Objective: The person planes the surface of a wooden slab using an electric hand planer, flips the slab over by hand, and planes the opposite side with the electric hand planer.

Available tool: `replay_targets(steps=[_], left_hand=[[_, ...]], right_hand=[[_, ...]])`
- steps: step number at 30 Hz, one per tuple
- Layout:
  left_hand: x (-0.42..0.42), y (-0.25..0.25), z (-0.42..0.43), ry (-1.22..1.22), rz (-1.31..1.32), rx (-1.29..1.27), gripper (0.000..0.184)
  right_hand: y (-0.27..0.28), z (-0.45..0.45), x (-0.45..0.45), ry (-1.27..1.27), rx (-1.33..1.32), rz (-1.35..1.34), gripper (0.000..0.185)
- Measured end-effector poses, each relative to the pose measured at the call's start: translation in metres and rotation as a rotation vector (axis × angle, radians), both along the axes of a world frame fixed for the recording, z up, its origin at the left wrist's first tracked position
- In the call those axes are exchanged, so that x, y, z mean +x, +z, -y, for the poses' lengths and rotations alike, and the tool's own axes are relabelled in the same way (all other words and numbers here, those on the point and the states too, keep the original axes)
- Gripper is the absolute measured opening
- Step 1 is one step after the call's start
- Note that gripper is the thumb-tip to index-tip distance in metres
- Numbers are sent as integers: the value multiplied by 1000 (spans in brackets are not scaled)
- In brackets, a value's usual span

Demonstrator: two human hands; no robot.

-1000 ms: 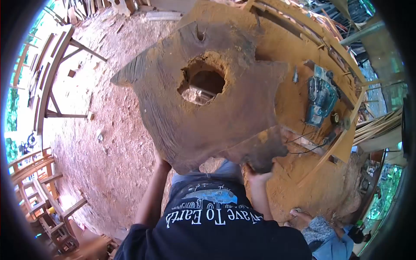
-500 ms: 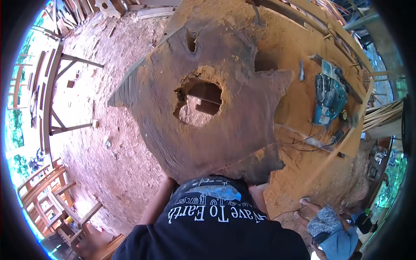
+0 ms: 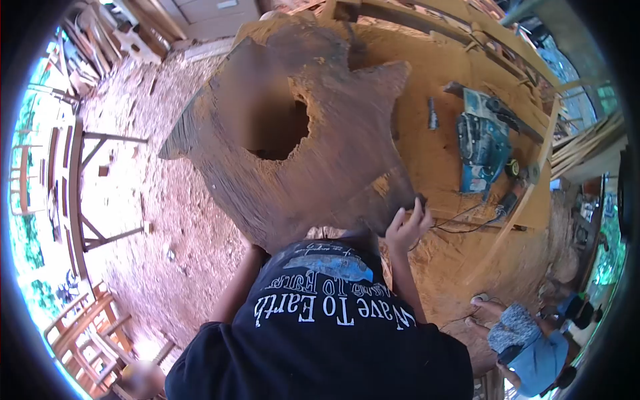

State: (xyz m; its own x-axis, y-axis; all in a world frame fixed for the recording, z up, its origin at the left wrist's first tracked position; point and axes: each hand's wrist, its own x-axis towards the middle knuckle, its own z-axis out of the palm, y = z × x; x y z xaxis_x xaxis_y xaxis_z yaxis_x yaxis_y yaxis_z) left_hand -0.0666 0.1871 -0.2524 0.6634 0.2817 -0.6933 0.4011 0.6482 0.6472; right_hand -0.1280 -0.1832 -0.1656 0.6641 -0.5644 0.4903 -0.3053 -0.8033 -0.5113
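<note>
A large, irregular brown wooden slab [image 3: 333, 153] with a ragged hole lies in front of my body, its near edge close to my shirt. My left forearm reaches to the slab's near left edge, where the fingers of my left hand are hidden. At the near right corner, my right hand [image 3: 408, 227] is raised with its fingers apart, beside the slab's edge. A blurred patch covers part of the hole. Sawdust clings around the hole's rim.
Right of the slab, a teal power tool [image 3: 481, 143] and a small metal piece [image 3: 433, 113] rest on a sawdust-covered board [image 3: 443, 60]. A cable runs near my right hand. Wooden frames [image 3: 79, 193] stand left. A person [image 3: 530, 347] is at lower right, another [image 3: 141, 380] at lower left.
The slab has shifted left in view, and its near edge has moved away from my shirt. My right hand has come off the slab's underside, its fingers now showing.
</note>
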Motion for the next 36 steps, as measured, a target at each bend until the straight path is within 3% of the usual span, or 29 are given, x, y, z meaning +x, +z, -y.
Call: replay_targets(steps=[7, 14, 19, 20, 21, 22, 23, 24, 26, 28, 30, 31, 32, 33, 36], left_hand=[[63, -5, 5, -11, 42, 132, 57], [56, -6, -1, -11, 18, 242, 56], [46, -30, -30, -124, 6, 431, 58], [47, -15, -36, -243, -100, 597, 67], [53, -30, -59, -426, -360, 1083, 66], [54, 5, -45, -340, -346, 1197, 64], [59, 56, -24, -255, -325, 1312, 63], [61, 73, -18, -254, -260, 1361, 60], [65, 91, -5, -255, -123, 1454, 56], [63, 101, 30, -366, 173, 1799, 58], [59, 110, 77, -697, 289, 1857, 74], [53, 99, 101, -767, 167, 1988, 82], [49, 89, 116, -831, 35, 2115, 90], [51, 90, 114, -860, 50, 1994, 97], [50, 90, 115, -858, 38, 2038, 95]], right_hand=[[-17, 32, 65, 20, -81, 13, 45], [-31, 41, 74, 86, -14, 134, 47], [-31, 47, 72, 128, -58, 70, 49], [-31, 49, 73, 151, -62, 49, 49], [-24, 51, 73, 155, -63, 2, 47], [-12, 56, 69, 217, 19, -83, 45], [3, 67, 67, 275, 101, -165, 43], [17, 82, 65, 330, 178, -247, 41], [38, 124, 57, 235, 21, -138, 36], [66, 175, 48, 42, -244, -120, 40], [88, 204, 45, -268, -214, -140, 48], [85, 224, 42, -281, -244, -149, 51], [80, 246, 45, -290, -272, -154, 53], [73, 265, 50, -295, -298, -158, 56], [49, 307, 71, -38, -82, -177, 55]])
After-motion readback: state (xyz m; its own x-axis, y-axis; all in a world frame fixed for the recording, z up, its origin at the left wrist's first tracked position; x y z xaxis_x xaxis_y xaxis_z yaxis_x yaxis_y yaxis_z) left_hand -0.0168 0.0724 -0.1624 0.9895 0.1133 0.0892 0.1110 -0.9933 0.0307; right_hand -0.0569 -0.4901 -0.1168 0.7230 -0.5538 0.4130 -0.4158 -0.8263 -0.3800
